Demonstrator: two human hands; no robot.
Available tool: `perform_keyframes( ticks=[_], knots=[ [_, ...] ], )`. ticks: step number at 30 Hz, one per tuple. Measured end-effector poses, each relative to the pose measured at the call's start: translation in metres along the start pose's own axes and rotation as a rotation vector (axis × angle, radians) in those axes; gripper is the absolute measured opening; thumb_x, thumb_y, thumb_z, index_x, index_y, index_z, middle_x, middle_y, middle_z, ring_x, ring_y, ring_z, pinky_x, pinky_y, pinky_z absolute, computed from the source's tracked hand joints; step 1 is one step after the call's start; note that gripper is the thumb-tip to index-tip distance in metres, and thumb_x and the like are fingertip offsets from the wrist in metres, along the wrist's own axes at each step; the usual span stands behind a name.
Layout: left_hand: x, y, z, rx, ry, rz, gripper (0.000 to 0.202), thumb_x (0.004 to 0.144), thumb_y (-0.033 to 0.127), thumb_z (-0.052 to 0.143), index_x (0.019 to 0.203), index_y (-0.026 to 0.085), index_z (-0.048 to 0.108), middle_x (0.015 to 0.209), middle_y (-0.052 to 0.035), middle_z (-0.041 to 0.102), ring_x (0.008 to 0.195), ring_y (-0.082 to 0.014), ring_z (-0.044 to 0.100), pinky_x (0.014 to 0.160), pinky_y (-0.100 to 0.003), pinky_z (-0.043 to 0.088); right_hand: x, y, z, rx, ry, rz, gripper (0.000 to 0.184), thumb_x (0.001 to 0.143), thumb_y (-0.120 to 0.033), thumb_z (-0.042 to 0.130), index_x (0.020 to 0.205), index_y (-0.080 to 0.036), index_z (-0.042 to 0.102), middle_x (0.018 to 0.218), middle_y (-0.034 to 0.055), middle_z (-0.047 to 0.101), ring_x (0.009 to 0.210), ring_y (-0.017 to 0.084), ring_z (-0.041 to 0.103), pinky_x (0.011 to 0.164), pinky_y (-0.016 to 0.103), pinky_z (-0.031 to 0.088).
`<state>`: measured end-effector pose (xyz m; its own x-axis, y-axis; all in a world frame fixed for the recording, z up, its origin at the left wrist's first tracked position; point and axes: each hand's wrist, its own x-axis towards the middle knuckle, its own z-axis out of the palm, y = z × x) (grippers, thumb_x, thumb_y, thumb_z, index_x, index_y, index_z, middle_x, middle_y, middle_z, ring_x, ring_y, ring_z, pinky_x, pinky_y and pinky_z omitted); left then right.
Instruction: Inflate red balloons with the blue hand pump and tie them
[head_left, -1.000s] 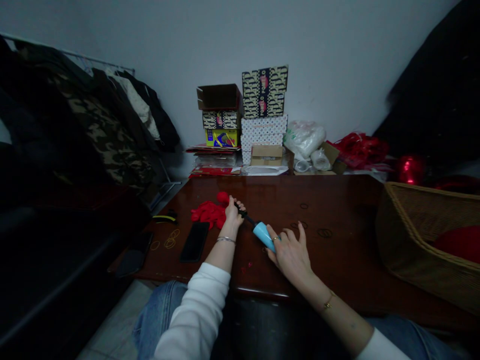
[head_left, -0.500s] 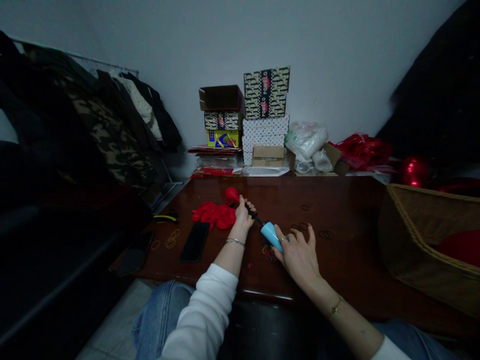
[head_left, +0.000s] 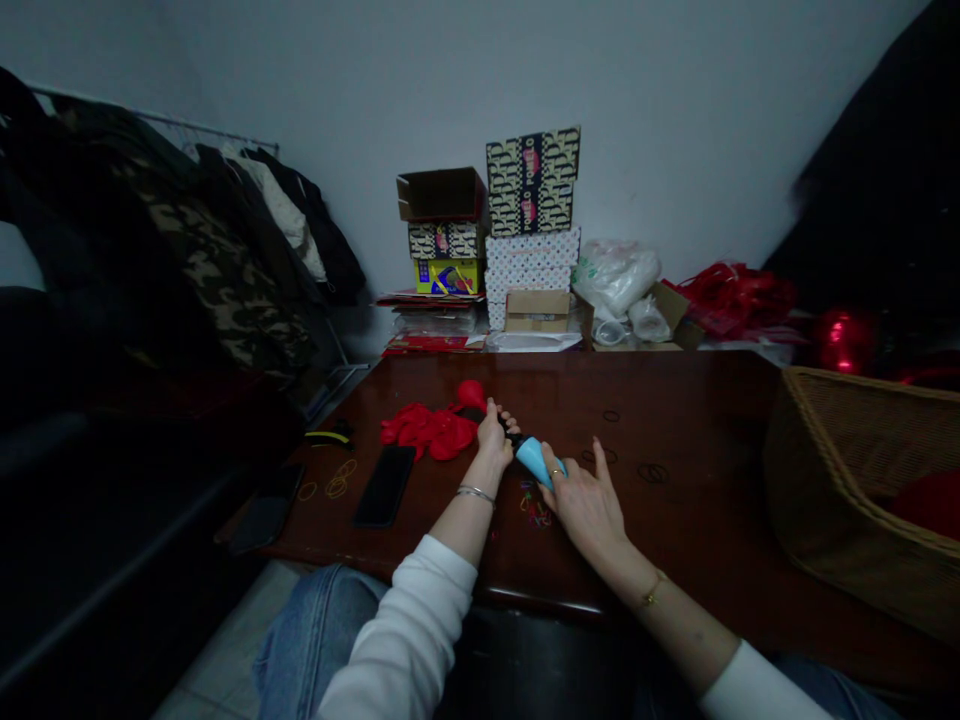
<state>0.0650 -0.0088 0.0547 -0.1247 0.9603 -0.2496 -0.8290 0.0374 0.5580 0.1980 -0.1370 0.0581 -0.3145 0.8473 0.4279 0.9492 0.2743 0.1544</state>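
Observation:
My left hand (head_left: 496,432) is closed round the black end of a balloon pump, over the middle of the table. A small, partly rounded red balloon (head_left: 471,394) sits at the pump's far end, just beyond my fingers. My right hand (head_left: 589,500) is wrapped on the blue part of the balloon pump (head_left: 534,460), with one finger raised. The blue part is close up against my left hand. Left of my hands lies a heap of limp red balloons (head_left: 427,430). Small coloured rubber bands (head_left: 535,508) are scattered under my right hand.
On the brown table (head_left: 690,400) lie a black phone (head_left: 384,486), tan rubber bands (head_left: 341,478) and dark bands (head_left: 652,473). A wicker basket (head_left: 817,480) stands at the right. Stacked boxes (head_left: 532,185) line the wall behind; clothes (head_left: 225,260) hang at the left.
My right hand has pushed the blue part toward my left hand, so the black shaft between them has nearly vanished. The red balloon is still at the pump's end.

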Motion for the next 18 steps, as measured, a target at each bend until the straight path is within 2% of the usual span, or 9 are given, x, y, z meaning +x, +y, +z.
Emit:
perform_keyframes(
  ticks=[7,15,18],
  knots=[
    [0.01,-0.008,-0.002,-0.04,0.008,-0.014,0.028,0.091,0.037,0.054,0.074,0.017,0.045,0.057,0.0066,0.035,0.039,-0.003,0.031,0.033,-0.012,0.023,-0.008,0.011,0.005,0.01,-0.025,-0.015,0.052,0.091,-0.037,0.046,0.139,-0.015,0.041,0.085,0.0037,0.065,0.069,0.016,0.063,0.116,0.05,0.008],
    [0.032,0.02,-0.003,-0.136,-0.002,-0.041,0.029,0.095,0.037,0.047,0.074,0.017,0.045,0.056,0.0074,0.031,0.038,-0.0013,0.028,0.032,-0.01,0.02,-0.012,0.015,-0.007,0.032,-0.06,-0.012,0.051,0.091,-0.033,0.047,0.139,-0.017,0.042,0.084,0.0028,0.065,0.069,0.016,0.062,0.116,0.049,0.006],
    [0.035,0.023,-0.004,-0.18,-0.007,-0.072,0.03,0.094,0.039,0.047,0.074,0.016,0.046,0.055,0.0075,0.031,0.038,-0.0012,0.028,0.032,-0.01,0.02,-0.012,0.014,-0.006,0.014,-0.043,-0.002,0.051,0.09,-0.032,0.049,0.138,-0.018,0.042,0.084,0.0028,0.065,0.069,0.016,0.062,0.116,0.05,0.006]
  ],
)
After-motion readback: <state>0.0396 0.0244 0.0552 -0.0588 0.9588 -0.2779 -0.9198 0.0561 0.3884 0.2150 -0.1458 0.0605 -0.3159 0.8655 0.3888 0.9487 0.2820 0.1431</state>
